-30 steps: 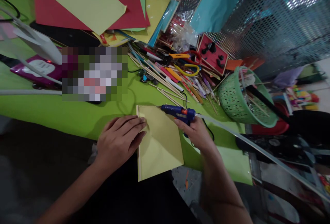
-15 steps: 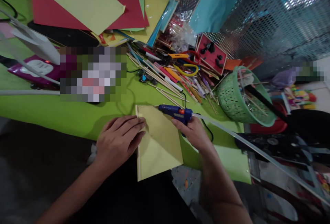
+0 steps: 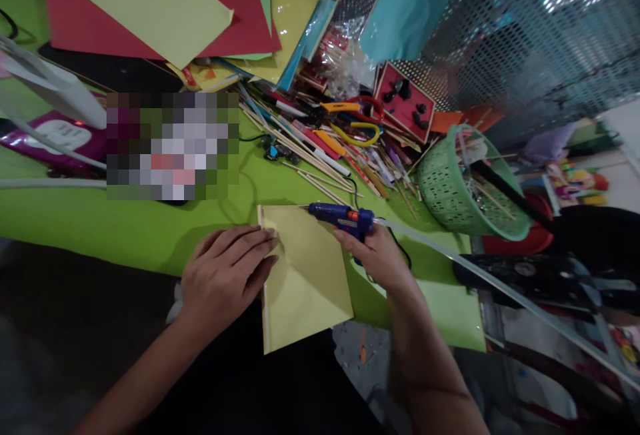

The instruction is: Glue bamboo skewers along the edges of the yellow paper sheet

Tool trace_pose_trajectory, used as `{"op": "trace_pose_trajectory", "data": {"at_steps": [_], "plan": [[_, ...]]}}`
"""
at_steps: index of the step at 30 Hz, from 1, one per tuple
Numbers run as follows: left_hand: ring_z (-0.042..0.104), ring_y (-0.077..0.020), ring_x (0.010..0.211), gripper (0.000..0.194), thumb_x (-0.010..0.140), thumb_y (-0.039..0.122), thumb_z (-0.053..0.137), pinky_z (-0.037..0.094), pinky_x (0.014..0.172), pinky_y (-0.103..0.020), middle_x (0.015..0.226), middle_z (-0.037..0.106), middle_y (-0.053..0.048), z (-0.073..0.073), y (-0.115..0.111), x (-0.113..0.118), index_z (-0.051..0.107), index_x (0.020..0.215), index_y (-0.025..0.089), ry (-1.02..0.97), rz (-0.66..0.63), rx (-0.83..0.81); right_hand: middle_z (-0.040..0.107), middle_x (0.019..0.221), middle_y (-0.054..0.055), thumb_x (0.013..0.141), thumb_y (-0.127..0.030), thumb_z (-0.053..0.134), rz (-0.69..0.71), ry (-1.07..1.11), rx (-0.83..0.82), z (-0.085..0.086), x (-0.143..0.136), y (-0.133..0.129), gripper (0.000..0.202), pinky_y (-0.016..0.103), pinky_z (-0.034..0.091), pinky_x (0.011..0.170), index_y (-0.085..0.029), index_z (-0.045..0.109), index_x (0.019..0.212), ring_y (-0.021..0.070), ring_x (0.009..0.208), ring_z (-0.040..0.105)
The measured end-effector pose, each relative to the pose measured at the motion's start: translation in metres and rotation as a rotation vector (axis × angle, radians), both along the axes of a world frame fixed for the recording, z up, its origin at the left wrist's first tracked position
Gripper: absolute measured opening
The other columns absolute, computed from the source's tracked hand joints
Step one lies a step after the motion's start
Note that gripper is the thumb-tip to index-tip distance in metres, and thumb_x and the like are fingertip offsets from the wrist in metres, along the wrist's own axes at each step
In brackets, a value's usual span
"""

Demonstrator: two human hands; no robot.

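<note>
A yellow paper sheet lies at the front edge of the green table, its lower part jutting past the edge. Along its left side runs a pale strip. My left hand presses on the sheet's left edge, fingers together and thumb below them, holding it. My right hand is wrapped round the handle of a blue glue gun. The gun points left, with its nozzle over the sheet's top edge. A long clear glue stick comes out of its back end.
Pens, scissors and wooden sticks lie in a heap behind the sheet. A green basket stands at the right. Red paper and other coloured sheets lie at the back left, above a purple power strip.
The view has shifted slightly, so most things sit a little further left. Both hands keep their hold, and the glue gun's nozzle has moved slightly to the right along the sheet's top edge.
</note>
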State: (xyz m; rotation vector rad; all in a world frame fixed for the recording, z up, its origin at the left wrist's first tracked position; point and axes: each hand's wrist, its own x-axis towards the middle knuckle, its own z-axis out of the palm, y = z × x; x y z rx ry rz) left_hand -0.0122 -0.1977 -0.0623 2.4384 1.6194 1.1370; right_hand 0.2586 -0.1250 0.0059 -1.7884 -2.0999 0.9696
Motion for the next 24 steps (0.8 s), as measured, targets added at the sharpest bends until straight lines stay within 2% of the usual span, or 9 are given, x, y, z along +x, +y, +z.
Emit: {"op": "trace_pose_trajectory", "data": {"at_steps": [6, 14, 20, 24], "plan": [[0.073, -0.0229, 0.109, 0.026, 0.094, 0.022, 0.073, 0.050, 0.092, -0.040, 0.119, 0.080, 0.000, -0.0011, 0.0003, 0.0004, 0.072, 0.119, 0.024, -0.003, -0.003, 0.015, 0.079, 0.093, 0.007, 0.094, -0.058, 0.062, -0.026, 0.033, 0.012, -0.0012, 0.0079, -0.0004, 0.048, 0.040, 0.056, 0.082, -0.020, 0.080, 0.118, 0.0285, 0.087, 0.072], [0.073, -0.0233, 0.110, 0.028, 0.093, 0.022, 0.073, 0.050, 0.094, -0.041, 0.121, 0.080, -0.001, -0.0026, -0.0002, -0.0004, 0.072, 0.120, 0.024, -0.001, -0.005, 0.008, 0.081, 0.107, 0.008, 0.095, -0.057, 0.063, 0.009, 0.088, 0.006, -0.0059, 0.0076, 0.0000, 0.046, 0.046, 0.055, 0.095, -0.023, 0.078, 0.123, 0.0312, 0.100, 0.073], [0.073, -0.0234, 0.110, 0.028, 0.093, 0.022, 0.074, 0.050, 0.092, -0.041, 0.121, 0.080, 0.000, -0.0020, -0.0002, -0.0007, 0.072, 0.121, 0.025, 0.002, -0.007, 0.002, 0.080, 0.108, 0.009, 0.094, -0.056, 0.063, -0.011, 0.069, -0.008, -0.0052, 0.0051, -0.0008, 0.046, 0.048, 0.055, 0.095, -0.022, 0.078, 0.122, 0.0317, 0.101, 0.073], [0.073, -0.0234, 0.110, 0.027, 0.093, 0.023, 0.073, 0.050, 0.093, -0.041, 0.120, 0.080, -0.001, -0.0020, -0.0003, -0.0007, 0.072, 0.120, 0.025, 0.001, -0.009, 0.002, 0.080, 0.105, 0.008, 0.094, -0.056, 0.064, -0.017, 0.043, -0.003, -0.0033, 0.0049, -0.0010, 0.045, 0.045, 0.057, 0.090, -0.023, 0.079, 0.120, 0.0298, 0.095, 0.073]]}}
